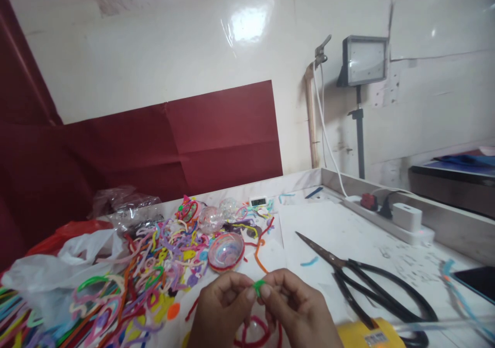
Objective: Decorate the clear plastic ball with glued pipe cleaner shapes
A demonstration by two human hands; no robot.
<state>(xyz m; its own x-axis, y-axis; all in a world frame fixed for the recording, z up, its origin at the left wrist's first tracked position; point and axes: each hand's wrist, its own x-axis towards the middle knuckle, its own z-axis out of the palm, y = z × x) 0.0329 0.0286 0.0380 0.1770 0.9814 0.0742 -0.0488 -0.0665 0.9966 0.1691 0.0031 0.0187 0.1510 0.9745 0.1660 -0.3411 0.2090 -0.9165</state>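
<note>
Pinching a small green piece [259, 285], the left hand [225, 307] and right hand [296, 305] nearly meet. It looks bright and bunched, though partly covered

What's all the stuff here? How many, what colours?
table: one, white, underneath
fuzzy strips: many, mixed, left
held piece: one, green, bottom centre
bowl: one, clear, red-rimmed, centre
round shells: two, clear, behind bowl
scissors: one, black-handled, right
bags: about three; red, white, clear; left
power strip: one, white, right
display: one, white, back centre
lamp: one, grey, back right
sheet: one, maroon, back left
yellow thing: one, front right
left hand: one, bottom centre
right hand: one, bottom centre
</note>
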